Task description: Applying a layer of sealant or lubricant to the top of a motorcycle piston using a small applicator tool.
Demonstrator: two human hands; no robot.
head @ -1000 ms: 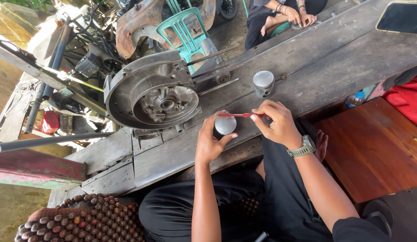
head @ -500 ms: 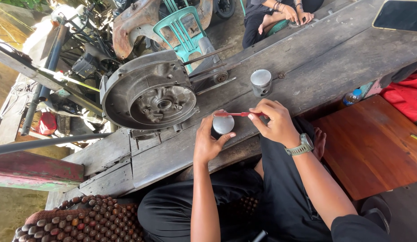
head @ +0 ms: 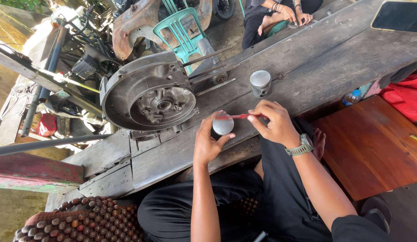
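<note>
Now L hand (head: 208,142) grips piston (head: 223,124); R hand (head: 275,124) w/ red brush (head: 237,117) atop.

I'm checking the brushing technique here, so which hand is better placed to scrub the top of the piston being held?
Probably the right hand: it already grips the red toothbrush, whose head lies at the top edge of the piston. The left hand is occupied cradling that piston from below.

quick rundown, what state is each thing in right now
left hand: holding a round metal piston, top face up
right hand: holding a red brush across the piston top
second piston: standing upright on the wooden bench, untouched
engine case: lying on the bench, open side up
green plastic chair: upright, unoccupied
</note>
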